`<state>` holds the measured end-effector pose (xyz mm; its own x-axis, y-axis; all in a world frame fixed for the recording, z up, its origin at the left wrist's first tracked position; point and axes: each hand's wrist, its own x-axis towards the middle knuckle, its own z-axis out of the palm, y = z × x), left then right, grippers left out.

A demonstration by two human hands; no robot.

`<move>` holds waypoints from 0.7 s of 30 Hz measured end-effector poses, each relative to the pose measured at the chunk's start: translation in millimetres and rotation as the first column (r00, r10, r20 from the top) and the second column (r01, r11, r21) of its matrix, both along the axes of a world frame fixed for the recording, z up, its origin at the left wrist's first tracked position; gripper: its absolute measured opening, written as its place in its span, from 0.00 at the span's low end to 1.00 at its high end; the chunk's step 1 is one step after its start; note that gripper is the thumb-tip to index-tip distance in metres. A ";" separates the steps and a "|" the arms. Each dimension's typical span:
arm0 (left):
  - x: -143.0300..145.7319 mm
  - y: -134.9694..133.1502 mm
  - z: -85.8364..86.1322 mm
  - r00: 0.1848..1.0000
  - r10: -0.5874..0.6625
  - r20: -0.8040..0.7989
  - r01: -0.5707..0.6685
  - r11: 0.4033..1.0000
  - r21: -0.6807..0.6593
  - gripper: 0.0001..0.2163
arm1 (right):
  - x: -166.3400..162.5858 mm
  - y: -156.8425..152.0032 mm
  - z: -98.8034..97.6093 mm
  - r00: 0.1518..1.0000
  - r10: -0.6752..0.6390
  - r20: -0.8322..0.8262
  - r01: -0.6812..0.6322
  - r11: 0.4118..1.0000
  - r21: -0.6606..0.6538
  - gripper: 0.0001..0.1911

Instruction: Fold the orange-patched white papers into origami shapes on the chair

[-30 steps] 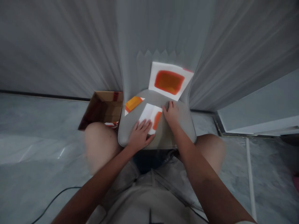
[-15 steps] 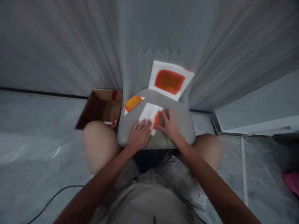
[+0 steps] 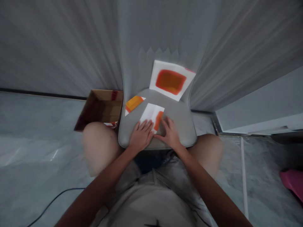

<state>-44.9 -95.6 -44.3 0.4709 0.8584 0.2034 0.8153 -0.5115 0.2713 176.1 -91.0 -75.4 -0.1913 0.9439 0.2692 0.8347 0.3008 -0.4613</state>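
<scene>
A white sheet of paper (image 3: pixel 151 113), with an orange-printed flap folded along its right side, lies on the grey chair seat (image 3: pixel 184 123). Flat on its lower left part rests my left hand (image 3: pixel 141 135), fingers stretched out. My right hand (image 3: pixel 169 134) is at the sheet's lower right edge, thumb and fingers apart, the thumb reaching toward the bottom corner. Whether the right fingertips touch the paper I cannot tell. Left of the sheet lies a folded orange and white paper piece (image 3: pixel 134 104). A larger white sheet with an orange-red patch (image 3: pixel 170 82) leans against the chair's back.
An open cardboard box (image 3: pixel 81 115) stands on the floor left of the chair, with some red and white paper inside. A dark cable (image 3: pixel 56 198) runs over the floor at lower left. A pink object (image 3: pixel 293 181) lies at far right. Grey curtains hang behind.
My right hand has slid down along the sheet's right edge toward its lower corner. My left hand stays on the paper. The whole view has shifted slightly.
</scene>
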 end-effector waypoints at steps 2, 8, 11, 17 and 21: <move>0.5 0.2 -1.0 1.000 0.001 -0.003 -0.001 1.000 -0.001 0.25 | 0.6 -2.5 -0.2 0.997 0.015 -0.071 -0.011 0.998 0.058 0.43; -1.6 -2.1 0.4 1.000 -0.013 -0.014 0.013 1.000 0.004 0.25 | -4.5 -8.3 -1.4 0.984 -0.068 -0.167 0.086 0.991 0.101 0.24; 0.6 -13.9 3.9 1.000 -0.026 -0.007 0.026 1.000 -0.001 0.25 | -5.9 -8.4 -1.2 0.974 -0.101 -0.205 0.119 0.990 0.080 0.24; 28.9 -54.2 15.8 0.997 0.037 0.068 -0.036 0.999 -0.011 0.26 | -8.1 12.7 16.7 0.918 -0.250 -0.308 0.237 0.968 -0.079 0.20; 37.3 -42.3 19.4 0.984 0.029 0.175 -0.031 0.999 0.012 0.18 | -11.8 39.9 37.8 0.896 -0.350 -0.274 0.269 0.917 -0.293 0.16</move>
